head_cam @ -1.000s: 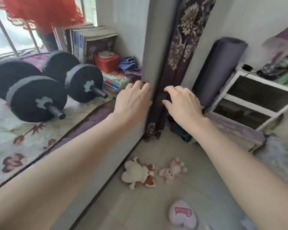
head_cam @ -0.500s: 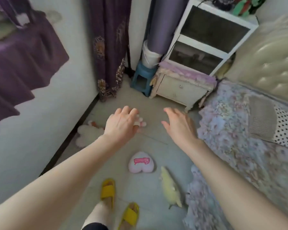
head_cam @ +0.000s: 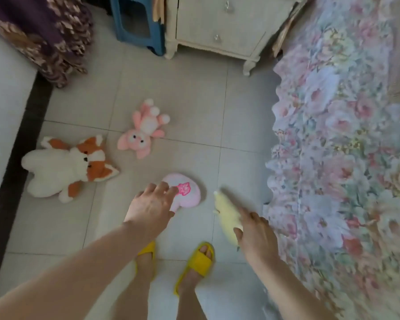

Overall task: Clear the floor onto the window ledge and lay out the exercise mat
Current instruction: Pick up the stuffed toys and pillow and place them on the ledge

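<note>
On the pale tiled floor (head_cam: 194,93), left to right: white-and-orange plush fox (head_cam: 65,167), pink plush rabbit (head_cam: 146,128), left hand (head_cam: 150,206) fingers spread over pink heart-shaped cushion (head_cam: 189,192), right hand (head_cam: 256,234) fingers loose on yellow plush toy (head_cam: 226,215).

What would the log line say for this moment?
phase: reaching for floor toys | left hand: open over pink heart pillow | right hand: touching yellow plush | fox plush, pink bunny: on floor
</note>
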